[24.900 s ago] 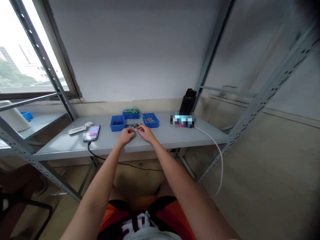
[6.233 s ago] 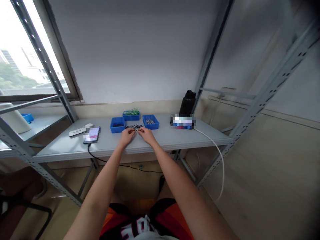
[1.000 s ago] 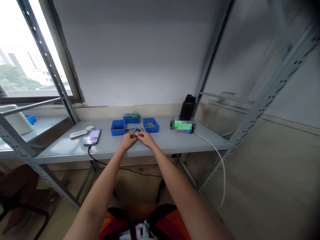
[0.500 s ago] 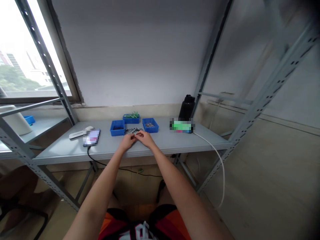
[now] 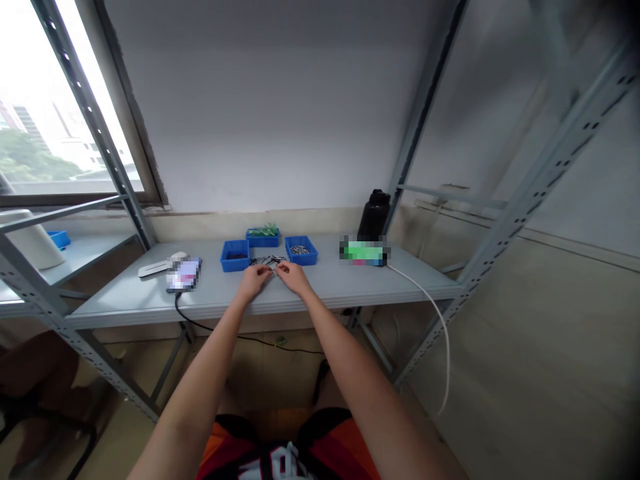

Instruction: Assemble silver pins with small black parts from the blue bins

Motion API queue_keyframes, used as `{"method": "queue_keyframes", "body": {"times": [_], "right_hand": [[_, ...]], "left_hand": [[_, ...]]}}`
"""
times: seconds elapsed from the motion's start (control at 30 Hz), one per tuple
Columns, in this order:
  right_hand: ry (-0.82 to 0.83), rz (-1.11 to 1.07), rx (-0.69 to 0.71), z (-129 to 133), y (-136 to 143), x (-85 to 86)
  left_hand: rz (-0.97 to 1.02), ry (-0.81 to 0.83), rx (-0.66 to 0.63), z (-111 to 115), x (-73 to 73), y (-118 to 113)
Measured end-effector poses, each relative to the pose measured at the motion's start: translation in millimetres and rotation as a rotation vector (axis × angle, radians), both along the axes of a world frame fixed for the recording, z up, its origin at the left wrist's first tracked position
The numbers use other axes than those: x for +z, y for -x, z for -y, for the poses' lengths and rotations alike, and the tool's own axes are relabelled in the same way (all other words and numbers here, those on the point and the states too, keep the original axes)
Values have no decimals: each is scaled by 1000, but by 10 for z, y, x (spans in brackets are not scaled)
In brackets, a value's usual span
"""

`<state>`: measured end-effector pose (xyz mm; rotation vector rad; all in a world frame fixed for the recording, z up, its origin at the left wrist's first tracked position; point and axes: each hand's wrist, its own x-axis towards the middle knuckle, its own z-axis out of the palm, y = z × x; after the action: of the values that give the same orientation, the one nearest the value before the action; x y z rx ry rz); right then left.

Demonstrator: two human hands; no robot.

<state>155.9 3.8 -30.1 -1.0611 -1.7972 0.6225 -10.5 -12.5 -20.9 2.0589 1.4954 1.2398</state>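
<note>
Just in front of a pile of small dark and silvery slender pieces (image 5: 267, 260), my left hand (image 5: 255, 280) and my right hand (image 5: 293, 276) face each other over the table (image 5: 325, 283). Both have their fingers pinched together. What sits between the fingertips is too small to name. Left of the pile stands a blue bin (image 5: 235, 265) with dark small parts. To its right, another blue bin (image 5: 301, 259) holds small silvery parts. Behind the pile is a third blue bin (image 5: 263, 241) with green slender pieces.
A phone (image 5: 184, 275) with a black cable and a white device (image 5: 155, 269) lie at left. At right are a black bottle (image 5: 374, 217) and a lit device (image 5: 364, 253) with a white cable (image 5: 430, 300). Metal posts (image 5: 417, 127) frame the table. A person's leg (image 5: 35, 367) shows lower left.
My fingertips, which met in front of the pile, have drawn slightly apart. The bins and the pile look the same.
</note>
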Motion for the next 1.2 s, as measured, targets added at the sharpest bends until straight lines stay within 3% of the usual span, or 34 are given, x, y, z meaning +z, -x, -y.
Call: {"method": "queue_keyframes", "body": {"times": [0.17, 0.37, 0.83, 1.1, 1.2], "right_hand": [[13, 34, 32, 1, -2, -2], [9, 186, 164, -4, 11, -9], [-62, 234, 99, -13, 3, -15], [-60, 115, 39, 6, 3, 4], [-56, 36, 5, -5, 5, -3]], "left_hand": [[41, -20, 17, 25, 40, 0], [65, -4, 16, 59, 86, -22], [60, -12, -132, 145, 132, -55], [94, -39, 41, 79, 87, -27], [31, -17, 53, 41, 56, -11]]}}
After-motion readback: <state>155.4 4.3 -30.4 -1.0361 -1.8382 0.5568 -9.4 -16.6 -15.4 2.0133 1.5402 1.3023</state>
